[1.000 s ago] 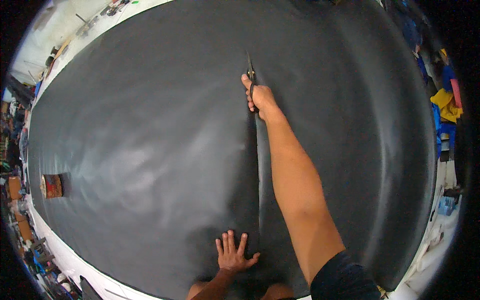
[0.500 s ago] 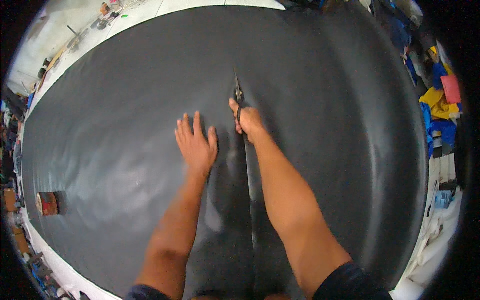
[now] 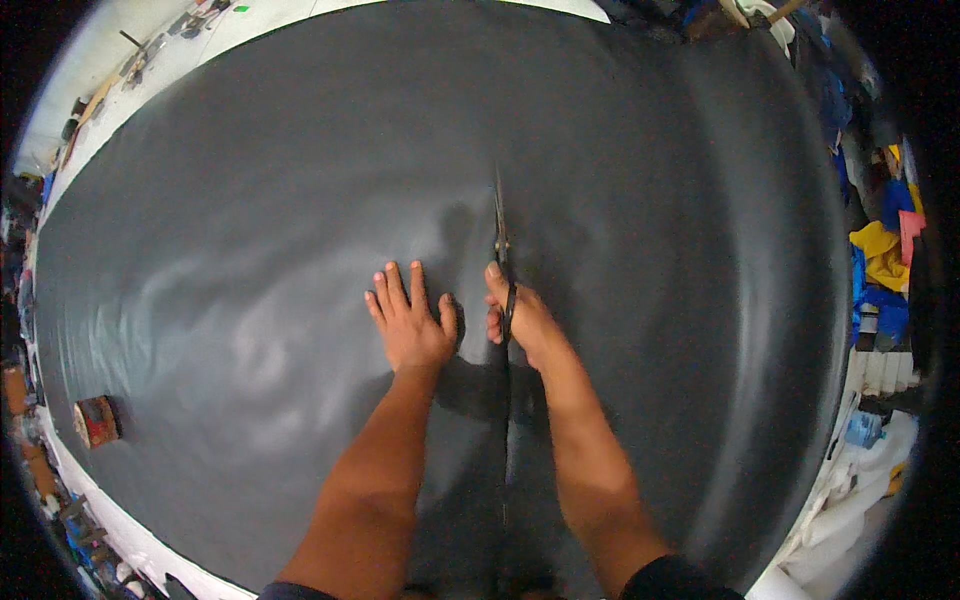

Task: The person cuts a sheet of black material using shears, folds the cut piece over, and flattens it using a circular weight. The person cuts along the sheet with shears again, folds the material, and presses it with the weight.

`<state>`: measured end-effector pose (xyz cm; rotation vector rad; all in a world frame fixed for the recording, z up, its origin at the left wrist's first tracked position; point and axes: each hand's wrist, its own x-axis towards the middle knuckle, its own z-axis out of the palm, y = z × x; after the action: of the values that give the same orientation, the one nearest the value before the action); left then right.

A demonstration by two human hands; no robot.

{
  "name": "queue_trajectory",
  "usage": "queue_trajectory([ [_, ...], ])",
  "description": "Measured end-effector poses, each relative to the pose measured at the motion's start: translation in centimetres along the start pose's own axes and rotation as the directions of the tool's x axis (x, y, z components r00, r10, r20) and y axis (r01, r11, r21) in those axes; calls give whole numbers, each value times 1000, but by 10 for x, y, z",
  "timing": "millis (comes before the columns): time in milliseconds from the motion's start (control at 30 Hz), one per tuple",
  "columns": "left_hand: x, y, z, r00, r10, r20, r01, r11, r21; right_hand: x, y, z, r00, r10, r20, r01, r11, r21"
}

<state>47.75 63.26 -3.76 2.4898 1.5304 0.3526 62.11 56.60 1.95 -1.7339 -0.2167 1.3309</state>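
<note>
A broad black sheet (image 3: 290, 190) with a smooth sheen lies spread beneath both hands. My right hand (image 3: 526, 322) is wrapped round the dark handles of a pair of scissors (image 3: 502, 220), whose blades point away from me and look nearly together. A long cut line (image 3: 508, 430) runs through the sheet from the scissors back toward me, between my forearms. To the left of it my left hand (image 3: 412, 328) rests flat on the sheet with its fingers spread, holding nothing.
A small reddish-brown can or roll (image 3: 97, 421) sits on the sheet at far left. White floor (image 3: 270, 22) borders the sheet. Yellow cloth (image 3: 880, 255), blue and pink pieces lie piled along the right, with white rolls (image 3: 845, 525) nearer. Cardboard and clutter line the left edge.
The view has shifted. Both hands and the scissors now appear lower in the picture and slightly farther right. My left hand stays spread on the sheet; my right keeps hold of the scissors.
</note>
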Motion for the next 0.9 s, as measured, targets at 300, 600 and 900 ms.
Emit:
queue_trajectory([
  [300, -4, 15, -7, 997, -4, 81, 6, 1000, -16, 26, 10, 2, 984, -133, -117, 142, 987, 74],
  [600, 1, 7, -4, 998, -12, 68, 11, 1000, 13, 55, -13, -2, 986, -129, -104, 137, 988, 73],
  [900, 1, 8, -3, 997, -4, 73, 5, 1000, -15, 131, -91, -4, 972, -182, -146, 195, 978, 75],
])
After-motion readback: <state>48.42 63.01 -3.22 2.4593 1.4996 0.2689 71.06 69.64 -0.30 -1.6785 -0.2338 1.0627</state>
